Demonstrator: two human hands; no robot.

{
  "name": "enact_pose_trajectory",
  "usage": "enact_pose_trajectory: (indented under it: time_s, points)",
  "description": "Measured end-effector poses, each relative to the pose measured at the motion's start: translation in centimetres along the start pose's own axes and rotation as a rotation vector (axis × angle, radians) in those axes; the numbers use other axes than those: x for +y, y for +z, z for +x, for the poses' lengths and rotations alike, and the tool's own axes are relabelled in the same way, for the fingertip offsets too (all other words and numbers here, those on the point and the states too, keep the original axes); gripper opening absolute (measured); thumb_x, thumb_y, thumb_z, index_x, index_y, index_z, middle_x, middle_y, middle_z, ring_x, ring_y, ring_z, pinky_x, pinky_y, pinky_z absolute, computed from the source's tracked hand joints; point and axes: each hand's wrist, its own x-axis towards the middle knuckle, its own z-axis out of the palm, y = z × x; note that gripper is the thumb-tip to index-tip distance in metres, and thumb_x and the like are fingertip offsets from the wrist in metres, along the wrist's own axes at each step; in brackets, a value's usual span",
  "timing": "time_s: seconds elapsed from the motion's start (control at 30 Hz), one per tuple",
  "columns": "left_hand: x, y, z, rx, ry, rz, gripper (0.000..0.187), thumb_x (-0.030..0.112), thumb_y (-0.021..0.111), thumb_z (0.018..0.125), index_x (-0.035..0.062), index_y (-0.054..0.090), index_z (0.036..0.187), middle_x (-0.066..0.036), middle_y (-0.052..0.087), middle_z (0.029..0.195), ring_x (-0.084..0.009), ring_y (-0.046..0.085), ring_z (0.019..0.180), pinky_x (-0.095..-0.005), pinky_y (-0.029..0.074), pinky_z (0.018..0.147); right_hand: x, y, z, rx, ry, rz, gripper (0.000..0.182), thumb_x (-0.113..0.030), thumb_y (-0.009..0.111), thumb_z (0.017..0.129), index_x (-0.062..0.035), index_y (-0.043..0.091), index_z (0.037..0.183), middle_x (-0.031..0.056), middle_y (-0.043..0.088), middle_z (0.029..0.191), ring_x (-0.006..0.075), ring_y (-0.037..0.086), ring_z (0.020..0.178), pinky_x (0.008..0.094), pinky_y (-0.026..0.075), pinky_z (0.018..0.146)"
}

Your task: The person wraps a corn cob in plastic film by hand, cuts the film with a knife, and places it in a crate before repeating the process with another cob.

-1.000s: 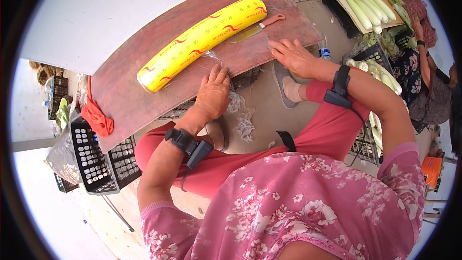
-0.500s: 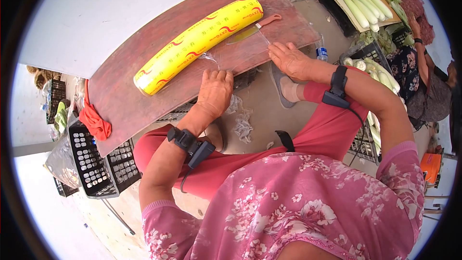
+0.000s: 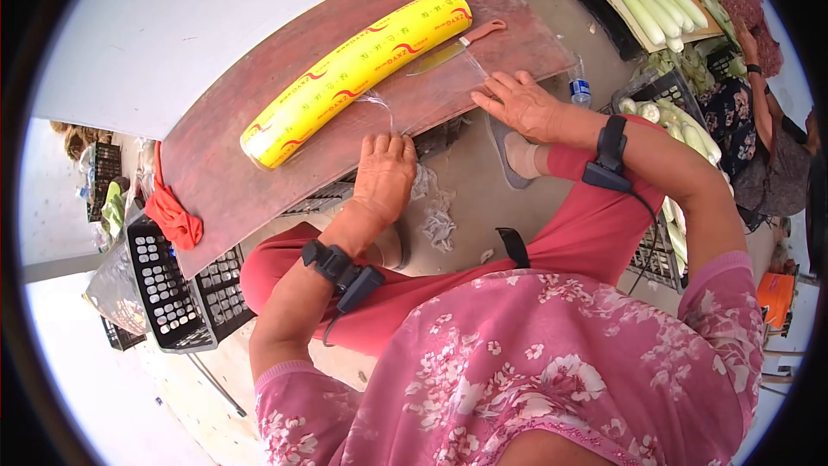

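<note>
A yellow roll of cling film (image 3: 358,78) with red and green print lies lengthwise on the reddish-brown board (image 3: 224,190). A clear, creased sheet runs from it toward the board's near edge. My left hand (image 3: 385,174) is at that edge, fingers bent and close together where the film gathers; the thumb is hidden. My right hand (image 3: 526,110) rests farther right along the same edge, palm down, fingers stretched and spread, by the film's right side. Behind the film, beside the roll, lies a knife (image 3: 461,47) with a reddish handle.
A red cloth (image 3: 175,217) hangs at the board's left corner above a black crate (image 3: 164,293). A bottle (image 3: 580,91) stands right of the board. Long pale-green vegetables (image 3: 660,9) lie farther right, near another person (image 3: 759,121). Crumpled film (image 3: 438,223) is on the floor.
My right hand's fingers have spread apart, the thumb side opening out. My left hand has drawn back very slightly toward me. The roll and the knife stay in place.
</note>
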Motion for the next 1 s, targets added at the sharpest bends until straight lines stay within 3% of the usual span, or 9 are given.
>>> enact_pose_trajectory:
  time_s: [0.17, 0.37, 0.47, 0.67, 0.77, 1.0]
  points:
    - [0.3, -0.9, 0.8, -0.129, -0.019, 0.041, 0.047, 0.010, 0.055, 0.079, -0.0078, 0.053, 0.123, -0.014, 0.060, 0.098, -0.0272, 0.055, 0.096, -0.0386, 0.041, 0.090, 0.0, 0.6, 0.1, 0.051, -0.009, -0.032, 0.062, -0.009, 0.057, 0.083, -0.0057, 0.038, 0.142, 0.0138, 0.050, 0.125, 0.0285, 0.042, 0.122, 0.0420, 0.033, 0.094]
    - [-1.4, 0.7, 2.2, 0.026, -0.015, -0.041, 0.056, 0.007, 0.054, 0.081, -0.0063, 0.044, 0.134, -0.012, 0.064, 0.089, -0.0246, 0.063, 0.081, -0.0348, 0.047, 0.076, -0.2, 0.6, 0.3, 0.041, -0.007, -0.054, 0.060, -0.009, 0.056, 0.083, -0.0059, 0.040, 0.141, 0.0148, 0.050, 0.125, 0.0295, 0.042, 0.122, 0.0421, 0.033, 0.094]
    - [-2.2, 0.6, 3.4, -0.004, 0.012, -0.065, 0.058, 0.005, 0.054, 0.079, -0.0045, 0.042, 0.135, -0.017, 0.066, 0.086, -0.0317, 0.065, 0.075, -0.0395, 0.050, 0.070, -0.3, 0.7, 0.2, 0.044, -0.004, -0.059, 0.059, -0.010, 0.056, 0.084, -0.0067, 0.041, 0.141, 0.0168, 0.048, 0.129, 0.0306, 0.041, 0.124, 0.0421, 0.032, 0.095]
    - [-2.5, 0.2, 5.0, -0.096, 0.074, -0.045, 0.034, 0.006, 0.054, 0.081, -0.0003, 0.056, 0.114, -0.013, 0.067, 0.080, -0.0276, 0.068, 0.070, -0.0393, 0.053, 0.060, -0.2, 1.2, -0.4, 0.036, 0.011, -0.020, 0.059, -0.011, 0.054, 0.085, -0.0092, 0.040, 0.142, 0.0210, 0.042, 0.139, 0.0334, 0.038, 0.130, 0.0432, 0.033, 0.096]
    - [-3.0, 1.7, 5.1, -0.059, 0.040, -0.138, 0.038, 0.007, 0.055, 0.079, 0.0045, 0.057, 0.117, -0.014, 0.067, 0.078, -0.0308, 0.066, 0.068, -0.0404, 0.052, 0.060, -0.2, 1.7, -0.7, 0.066, 0.017, -0.003, 0.059, -0.011, 0.053, 0.085, -0.0096, 0.040, 0.143, 0.0213, 0.040, 0.141, 0.0337, 0.038, 0.130, 0.0440, 0.033, 0.096]
    - [-2.6, 3.5, 3.9, 0.173, 0.006, -0.248, 0.027, 0.010, 0.057, 0.082, 0.0074, 0.062, 0.108, -0.010, 0.063, 0.077, -0.0291, 0.064, 0.069, -0.0386, 0.051, 0.063, -0.1, 1.4, -1.1, 0.108, 0.025, 0.040, 0.061, -0.010, 0.058, 0.084, -0.0086, 0.040, 0.142, 0.0187, 0.040, 0.141, 0.0328, 0.036, 0.131, 0.0424, 0.032, 0.100]
